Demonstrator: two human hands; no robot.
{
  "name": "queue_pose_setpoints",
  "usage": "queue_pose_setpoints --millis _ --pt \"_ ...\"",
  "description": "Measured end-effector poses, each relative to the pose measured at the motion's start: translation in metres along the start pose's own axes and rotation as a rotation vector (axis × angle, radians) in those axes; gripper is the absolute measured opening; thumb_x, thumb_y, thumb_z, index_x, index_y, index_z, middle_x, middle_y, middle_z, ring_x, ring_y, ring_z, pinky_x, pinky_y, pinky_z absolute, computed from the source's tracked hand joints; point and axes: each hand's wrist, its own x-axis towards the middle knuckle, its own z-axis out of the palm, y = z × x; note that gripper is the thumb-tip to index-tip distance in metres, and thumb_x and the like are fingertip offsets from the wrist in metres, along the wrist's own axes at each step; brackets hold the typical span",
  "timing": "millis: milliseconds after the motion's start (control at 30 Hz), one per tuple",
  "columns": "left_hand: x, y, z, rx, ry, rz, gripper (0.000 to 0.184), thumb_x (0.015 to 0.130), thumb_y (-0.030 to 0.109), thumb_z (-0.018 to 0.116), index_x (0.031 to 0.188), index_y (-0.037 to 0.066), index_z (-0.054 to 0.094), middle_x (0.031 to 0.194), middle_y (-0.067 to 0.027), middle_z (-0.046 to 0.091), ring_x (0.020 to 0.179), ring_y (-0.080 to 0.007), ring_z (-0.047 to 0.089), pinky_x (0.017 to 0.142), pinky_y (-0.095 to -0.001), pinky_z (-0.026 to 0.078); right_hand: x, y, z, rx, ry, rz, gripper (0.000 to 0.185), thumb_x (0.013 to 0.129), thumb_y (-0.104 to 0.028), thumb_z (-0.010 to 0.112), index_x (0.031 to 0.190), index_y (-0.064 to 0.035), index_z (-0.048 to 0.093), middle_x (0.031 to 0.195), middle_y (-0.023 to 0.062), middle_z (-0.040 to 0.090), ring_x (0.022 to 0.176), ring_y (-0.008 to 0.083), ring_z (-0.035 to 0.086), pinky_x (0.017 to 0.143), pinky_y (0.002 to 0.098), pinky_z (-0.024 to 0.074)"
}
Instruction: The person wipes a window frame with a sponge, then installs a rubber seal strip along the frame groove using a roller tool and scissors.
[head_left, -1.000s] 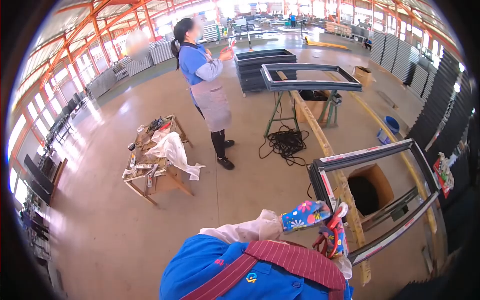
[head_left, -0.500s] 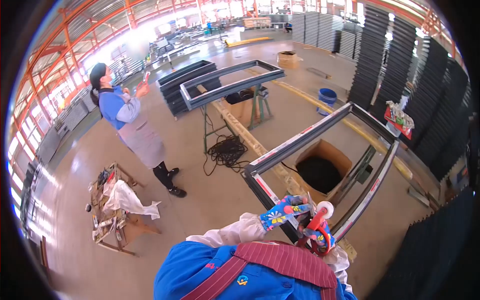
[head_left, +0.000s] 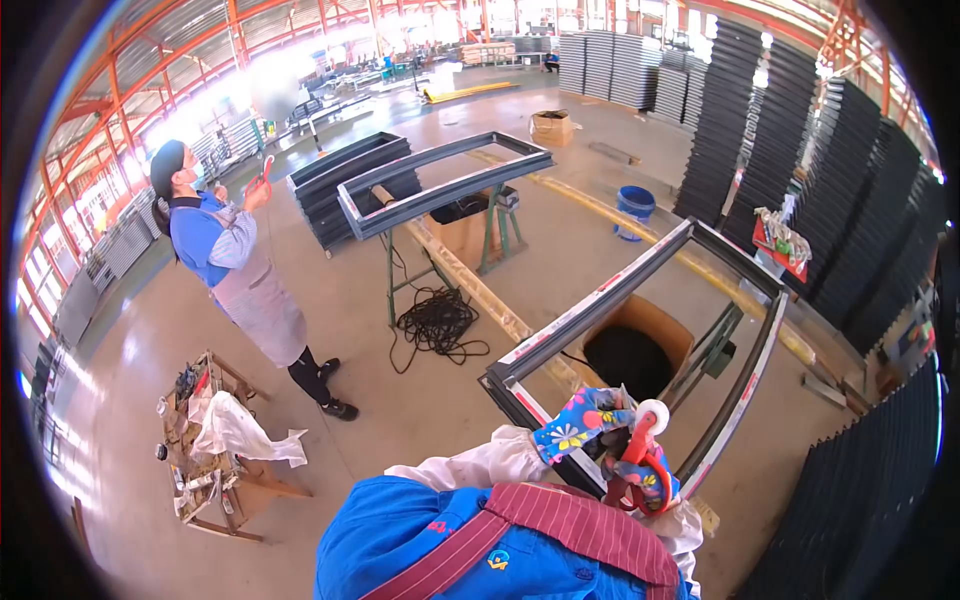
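Note:
My left hand [head_left: 580, 425], in a blue flowered glove, is closed at the near corner of the dark window frame [head_left: 590, 305]. Its fingertips meet beside my right hand, and what they pinch is too small to make out. Gloved the same way, my right hand [head_left: 648, 478] is closed round red-handled scissors [head_left: 622, 492]. A small white wheel [head_left: 653, 416] on a red holder sticks up from that same hand. Both hands sit over the frame's near side and hide part of it. White and red strips run along the frame's faces.
Under the frame stands a cardboard box [head_left: 668, 340] with black material inside. A co-worker [head_left: 235, 260] at left holds red-handled scissors. Beyond are another frame [head_left: 440, 185] on green stands, a black cord pile [head_left: 437, 322], a blue bucket [head_left: 634, 208] and a cluttered small table [head_left: 215, 455].
The view has shifted, so the surroundings sit further left. Both hands stay close together over the frame's near corner, with the red-handled scissors still in my right hand.

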Motion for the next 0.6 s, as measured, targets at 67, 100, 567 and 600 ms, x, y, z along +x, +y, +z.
queue_pose_setpoints --millis 67,100,567,600 --pt "0.002 -0.001 -0.016 -0.033 -0.01 0.005 0.013 0.083 0.013 0.067 0.089 0.002 0.064 0.091 -0.003 0.064 0.086 -0.0098 0.057 0.077 -0.0265 0.046 0.015 0.002 0.003 0.002 -0.036 -0.075 0.047 0.073 -0.02 0.073 0.112 -0.0024 0.054 0.088 0.0045 0.058 0.073 0.015 0.056 0.063 0.0266 0.0447" --pt "0.003 0.003 -0.022 -0.066 -0.025 0.008 0.012 0.083 0.012 0.067 0.088 0.002 0.064 0.092 -0.0031 0.063 0.086 -0.0098 0.056 0.077 -0.0264 0.046 0.022 0.005 0.003 0.006 -0.068 -0.151 0.04 0.077 -0.016 0.07 0.111 -0.0029 0.055 0.086 0.0035 0.059 0.071 0.0139 0.059 0.058 0.0254 0.0463" --pt "0.04 0.053 -0.101 -0.136 0.381 0.376 0.009 0.084 0.012 0.064 0.082 0.003 0.064 0.084 -0.0085 0.065 0.083 -0.0168 0.061 0.076 -0.0287 0.048 0.063 -0.011 -0.001 -0.19 -0.131 -0.18 0.057 0.073 -0.025 0.076 0.118 -0.0012 0.049 0.093 0.0074 0.06 0.084 0.0147 0.057 0.074 0.0275 0.0448" --pt "0.047 0.058 -0.116 -0.217 0.472 0.413 0.014 0.085 0.014 0.063 0.077 0.004 0.062 0.083 -0.0091 0.064 0.081 -0.0177 0.061 0.075 -0.0294 0.048 0.071 -0.008 -0.006 -0.123 -0.23 -0.167 0.06 0.073 -0.029 0.075 0.118 0.0 0.049 0.091 0.0066 0.059 0.083 0.014 0.055 0.072 0.0258 0.0433"
